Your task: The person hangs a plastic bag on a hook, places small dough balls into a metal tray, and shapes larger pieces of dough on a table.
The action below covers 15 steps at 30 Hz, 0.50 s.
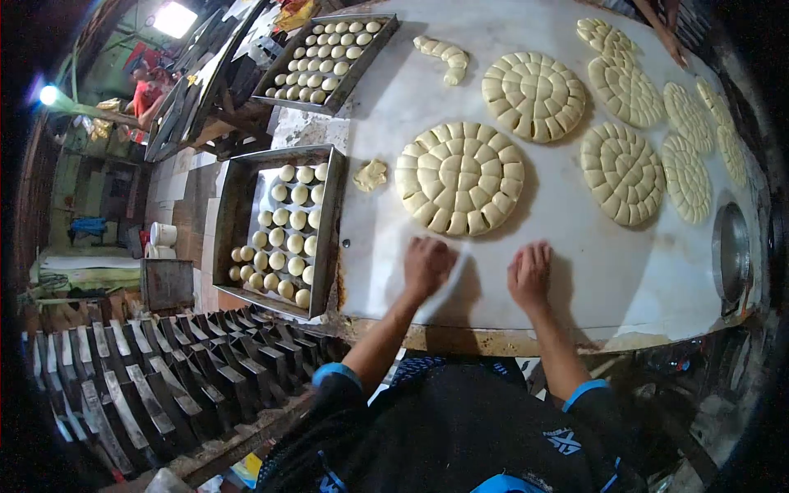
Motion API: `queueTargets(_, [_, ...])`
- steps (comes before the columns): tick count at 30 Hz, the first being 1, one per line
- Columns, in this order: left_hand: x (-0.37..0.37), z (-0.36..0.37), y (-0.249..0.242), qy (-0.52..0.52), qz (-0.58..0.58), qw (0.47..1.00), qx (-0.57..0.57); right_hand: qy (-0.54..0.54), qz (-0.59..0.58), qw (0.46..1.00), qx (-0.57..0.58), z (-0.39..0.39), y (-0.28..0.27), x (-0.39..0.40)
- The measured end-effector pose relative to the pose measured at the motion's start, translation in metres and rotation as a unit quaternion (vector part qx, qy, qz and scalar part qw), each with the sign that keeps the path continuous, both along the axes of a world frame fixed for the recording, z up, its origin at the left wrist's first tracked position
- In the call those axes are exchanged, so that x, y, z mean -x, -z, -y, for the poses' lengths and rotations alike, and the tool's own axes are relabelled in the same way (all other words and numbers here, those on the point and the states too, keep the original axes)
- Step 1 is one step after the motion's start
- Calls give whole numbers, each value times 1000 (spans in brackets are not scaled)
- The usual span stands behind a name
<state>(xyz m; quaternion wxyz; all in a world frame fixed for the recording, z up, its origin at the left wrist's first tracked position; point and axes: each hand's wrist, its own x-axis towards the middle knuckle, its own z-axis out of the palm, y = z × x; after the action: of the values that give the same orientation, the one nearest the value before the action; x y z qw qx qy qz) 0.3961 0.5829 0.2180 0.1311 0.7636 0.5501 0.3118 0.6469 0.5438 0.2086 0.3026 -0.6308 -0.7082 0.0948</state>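
My left hand [429,267] is on or just over the pale worktop, fingers curled down and slightly blurred. Curled in the same way, my right hand [530,271] is a short distance to its right. Whatever lies under either palm, if anything, is hidden. Just beyond both hands is a round slab of dough [460,179] cut into many small pieces. A second cut dough round [534,97] lies farther back, and another cut dough slab [622,174] is off to the right. A small dough scrap [371,175] sits left of the nearest round.
Two metal trays, a near one [329,222] and a far one [386,49], hold rows of dough balls. A curved dough strip [444,57] lies at the back. A round metal pan [731,251] is at right. Another person's hand [672,48] reaches in. Metal moulds [148,394] stand lower left.
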Motion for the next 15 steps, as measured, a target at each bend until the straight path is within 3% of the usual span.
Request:
queueTargets(2, [16, 36, -6, 128, -60, 990, -8, -64, 3, 998, 11, 36, 6, -5])
queueTargets(3, [34, 40, -7, 127, -59, 990, -14, -106, -12, 994, 27, 45, 7, -27])
queueTargets(4, [59, 44, -6, 143, -64, 988, 6, -115, 14, 993, 20, 50, 16, -53])
queueTargets(5, [79, 46, -4, 158, -70, 985, 30, -54, 27, 996, 58, 46, 7, -71])
queueTargets(7, [104, 14, 3, 117, -99, 988, 1, -1, 110, 994, -6, 10, 14, -101])
queueTargets(8, [116, -8, 4, 80, -128, 988, -29, 32, 87, 996, -13, -11, 6, -96])
queueTargets(10, [79, -45, -8, 7, -64, 990, -126, 73, 47, 996, 38, -45, 0, -65])
queueTargets(12, [46, -50, -4, 60, -26, 998, 11, 240, 59, 968, -49, -57, 15, -36])
queueTargets(14, [31, -25, -13, 7, -35, 971, 237, 236, 34, 971, -29, -40, 22, -17])
queueTargets(15, [35, -3, 7, 34, 107, 954, 276, 176, 12, 984, -4, -20, 22, -11])
